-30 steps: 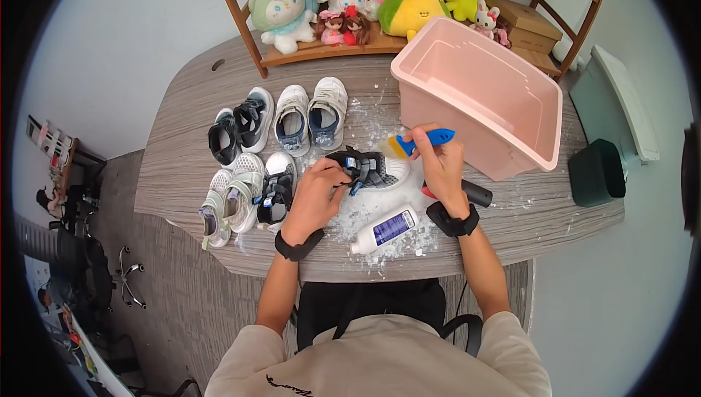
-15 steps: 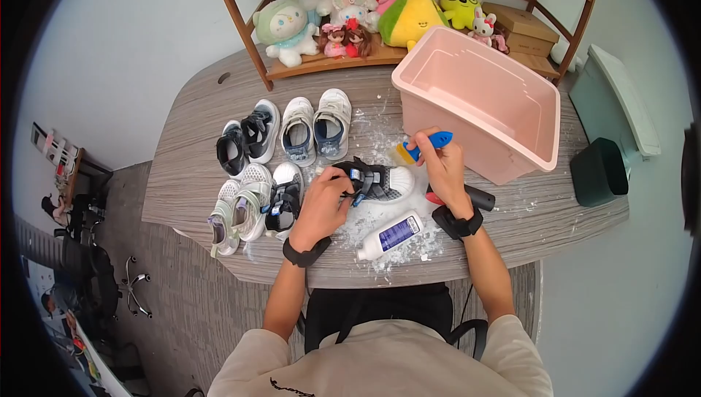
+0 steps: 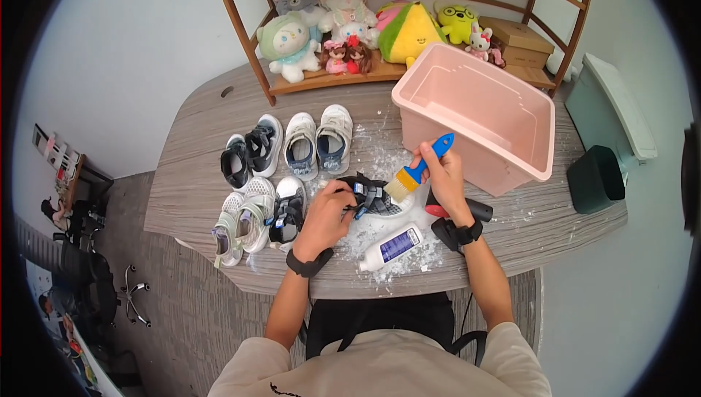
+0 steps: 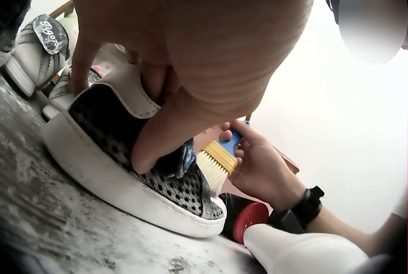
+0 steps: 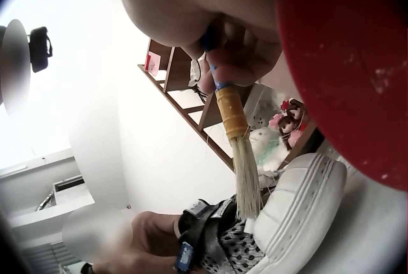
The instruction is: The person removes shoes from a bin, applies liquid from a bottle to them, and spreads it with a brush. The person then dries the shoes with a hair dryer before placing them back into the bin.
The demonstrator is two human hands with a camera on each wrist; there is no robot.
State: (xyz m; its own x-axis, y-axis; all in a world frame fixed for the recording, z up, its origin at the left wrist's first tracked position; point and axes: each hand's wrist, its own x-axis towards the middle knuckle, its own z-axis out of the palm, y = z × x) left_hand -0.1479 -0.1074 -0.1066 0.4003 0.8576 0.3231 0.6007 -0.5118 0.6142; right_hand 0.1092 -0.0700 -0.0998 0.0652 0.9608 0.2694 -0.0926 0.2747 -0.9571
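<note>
A black mesh shoe [image 3: 372,198] with a white toe and sole rests on the table. At its heel my left hand [image 3: 326,216] grips the collar, the thumb lying along the outer side in the left wrist view. My right hand [image 3: 444,176] holds a paintbrush by its blue handle, bristles downward. The brush's pale bristles [image 5: 246,185] are right at the shoe's strap and white toe cap [image 5: 296,201]. A white bottle [image 3: 393,246] with a purple label lies in front of the shoe. Beside my right wrist lies a black cylinder with a red end [image 4: 250,220].
Several shoes [image 3: 288,207] stand in two rows at the left. A pink bin [image 3: 467,156] stands behind my right hand, a dark green bin [image 3: 596,180] farther right. White residue speckles the table around the shoe. A wooden shelf [image 3: 328,83] with plush toys lines the back.
My right hand has turned the brush, bringing the bristles down and left from above the toe onto the shoe. My left hand keeps its hold. The head view has tilted upward.
</note>
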